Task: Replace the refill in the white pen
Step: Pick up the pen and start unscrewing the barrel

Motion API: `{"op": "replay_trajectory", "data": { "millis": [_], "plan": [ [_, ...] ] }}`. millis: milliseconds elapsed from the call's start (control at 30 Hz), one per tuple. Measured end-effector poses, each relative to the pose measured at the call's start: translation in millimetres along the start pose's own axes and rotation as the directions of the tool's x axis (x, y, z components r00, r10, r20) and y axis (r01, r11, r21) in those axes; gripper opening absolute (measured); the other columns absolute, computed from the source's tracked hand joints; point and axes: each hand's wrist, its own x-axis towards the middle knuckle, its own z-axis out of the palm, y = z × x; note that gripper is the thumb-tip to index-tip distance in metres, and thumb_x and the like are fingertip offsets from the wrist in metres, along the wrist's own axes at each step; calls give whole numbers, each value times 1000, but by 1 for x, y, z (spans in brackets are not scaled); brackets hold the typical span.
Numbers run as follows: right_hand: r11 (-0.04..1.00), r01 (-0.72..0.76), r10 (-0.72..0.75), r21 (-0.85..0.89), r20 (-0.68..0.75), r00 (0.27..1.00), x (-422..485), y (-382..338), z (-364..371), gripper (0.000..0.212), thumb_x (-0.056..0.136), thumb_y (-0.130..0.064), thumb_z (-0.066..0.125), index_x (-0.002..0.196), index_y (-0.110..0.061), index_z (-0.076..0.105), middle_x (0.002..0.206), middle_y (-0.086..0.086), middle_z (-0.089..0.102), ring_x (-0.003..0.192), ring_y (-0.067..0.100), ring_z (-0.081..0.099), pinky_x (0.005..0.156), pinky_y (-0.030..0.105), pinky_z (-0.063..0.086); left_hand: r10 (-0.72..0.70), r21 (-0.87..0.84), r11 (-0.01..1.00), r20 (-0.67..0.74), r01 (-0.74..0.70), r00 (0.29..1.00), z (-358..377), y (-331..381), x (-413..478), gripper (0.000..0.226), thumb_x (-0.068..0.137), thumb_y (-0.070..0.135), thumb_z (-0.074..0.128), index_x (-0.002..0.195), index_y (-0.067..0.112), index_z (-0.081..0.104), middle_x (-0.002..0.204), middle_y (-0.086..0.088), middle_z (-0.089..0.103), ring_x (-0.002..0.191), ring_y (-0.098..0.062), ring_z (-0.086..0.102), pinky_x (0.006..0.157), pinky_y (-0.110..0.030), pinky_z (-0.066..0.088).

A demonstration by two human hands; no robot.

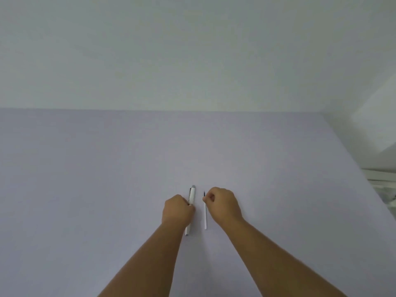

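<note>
The white pen lies lengthwise on the pale lilac table, its grey clicker end pointing away from me. My left hand is closed around the pen's middle, hiding part of the barrel; its near end shows below my wrist. A thin white refill lies parallel to the pen, just to its right, with a dark tip at the far end. My right hand pinches the refill near that tip with thumb and fingers.
A plain white wall rises behind the table's far edge. The table's right edge runs diagonally, with white objects beyond it at the far right.
</note>
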Motion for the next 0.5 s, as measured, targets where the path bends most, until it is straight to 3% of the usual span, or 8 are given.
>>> {"op": "replay_trajectory", "data": {
  "millis": [100, 267, 400, 500],
  "plan": [
    [991, -57, 53, 120, 34, 998, 0, -8, -2, 24, 91, -35, 56, 87, -13, 65, 79, -2, 60, 76, 18, 57, 66, 29, 46, 57, -126, 990, -7, -57, 998, -5, 0, -7, 4, 83, 21, 61, 80, 20, 58, 73, 6, 58, 62, -9, 53, 52, -18, 40],
    [906, -173, 138, 385, 116, 984, 0, -27, -8, 27, 88, -33, 61, 88, -8, 68, 81, 3, 63, 78, 19, 57, 64, 27, 43, 206, -223, 955, 24, -195, 978, -10, 1, -19, 16, 87, 24, 64, 101, 19, 64, 84, 6, 61, 74, -9, 58, 62, -13, 42],
    [838, -224, 156, 497, 175, 972, 0, -32, -18, 21, 88, -25, 61, 74, -11, 67, 77, 7, 64, 72, 19, 56, 82, 43, 55, 193, -227, 961, 140, -158, 971, -18, 2, -21, 14, 91, 28, 59, 86, 16, 64, 82, 0, 63, 76, -17, 55, 73, -27, 45],
    [778, -277, 180, 564, 222, 958, -1, -29, -19, 22, 91, -23, 58, 75, -10, 67, 69, 3, 60, 63, 15, 54, 74, 34, 53, 185, -251, 959, 205, -131, 961, -26, 7, -23, 18, 92, 29, 58, 80, 17, 62, 76, 2, 62, 73, -15, 53, 70, -25, 43]
  ]
}}
